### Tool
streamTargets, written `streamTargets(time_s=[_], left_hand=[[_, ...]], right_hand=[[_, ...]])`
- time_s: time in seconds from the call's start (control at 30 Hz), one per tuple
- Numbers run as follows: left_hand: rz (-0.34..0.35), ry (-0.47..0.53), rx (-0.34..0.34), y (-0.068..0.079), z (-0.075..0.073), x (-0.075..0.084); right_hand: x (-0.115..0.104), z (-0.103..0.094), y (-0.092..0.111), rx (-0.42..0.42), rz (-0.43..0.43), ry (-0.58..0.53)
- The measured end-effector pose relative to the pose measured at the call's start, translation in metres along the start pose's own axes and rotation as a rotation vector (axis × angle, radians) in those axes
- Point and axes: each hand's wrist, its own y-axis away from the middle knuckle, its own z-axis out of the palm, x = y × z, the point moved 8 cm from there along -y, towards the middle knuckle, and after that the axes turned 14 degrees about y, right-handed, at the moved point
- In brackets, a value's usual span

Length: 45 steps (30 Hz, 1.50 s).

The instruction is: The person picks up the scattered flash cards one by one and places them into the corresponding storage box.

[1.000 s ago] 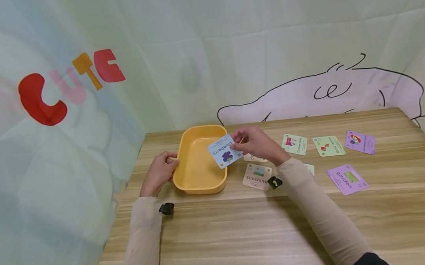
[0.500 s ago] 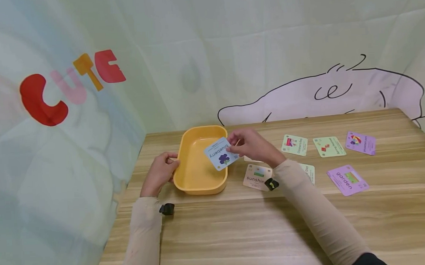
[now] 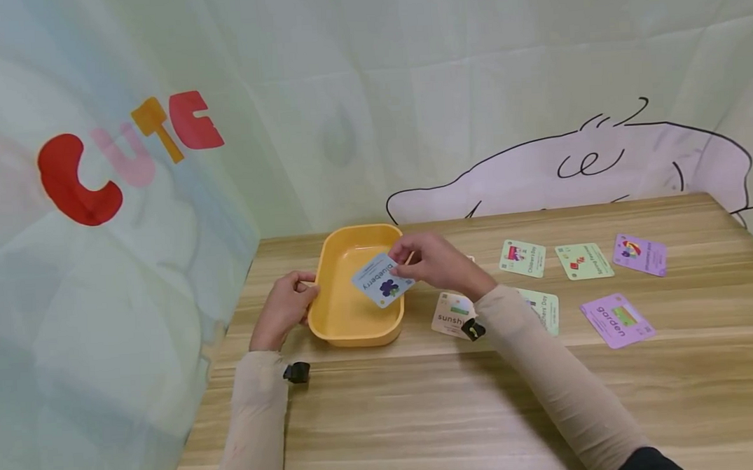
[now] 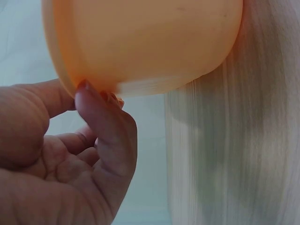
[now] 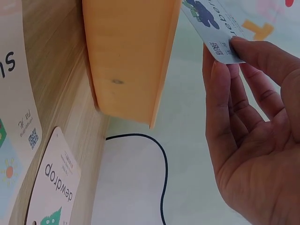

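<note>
A light blue card [image 3: 381,280] printed "blueberry" is pinched at its corner between the thumb and fingers of my right hand [image 3: 431,261]. It hangs over a yellow rectangular bin [image 3: 356,340], tilted above the opening. The right wrist view shows the blueberry card [image 5: 211,23] higher than the bin's wall [image 5: 126,61]. On the bin's left side, my left hand [image 3: 285,305] grips the rim, and in the left wrist view the thumb and a finger pinch the rim of the bin [image 4: 154,42].
On the wooden table [image 3: 391,417], a sunshine card [image 3: 446,315] and a dewdrop card [image 5: 56,183] lie right of the bin. Farther right are green cards, including a Children's Day card [image 3: 523,258], plus a purple garden card [image 3: 617,320]. A printed cloth [image 3: 321,125] hangs behind.
My right hand has moved left and slightly down, carrying the blueberry card farther over the bin. The left hand keeps its hold on the rim.
</note>
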Motion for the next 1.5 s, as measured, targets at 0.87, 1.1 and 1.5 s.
streamTargets(time_s=[0.87, 1.1, 1.5], left_hand=[[-0.006, 0.017, -0.004, 0.000, 0.000, -0.001], [-0.007, 0.013, 0.001, 0.001, 0.000, -0.001], [-0.009, 0.004, 0.010, 0.001, 0.000, 0.000]], right_hand=[[-0.014, 0.021, -0.006, -0.033, -0.066, 0.042], [-0.017, 0.027, -0.008, -0.060, -0.071, 0.060], [-0.016, 0.036, -0.011, -0.046, -0.126, 0.120]])
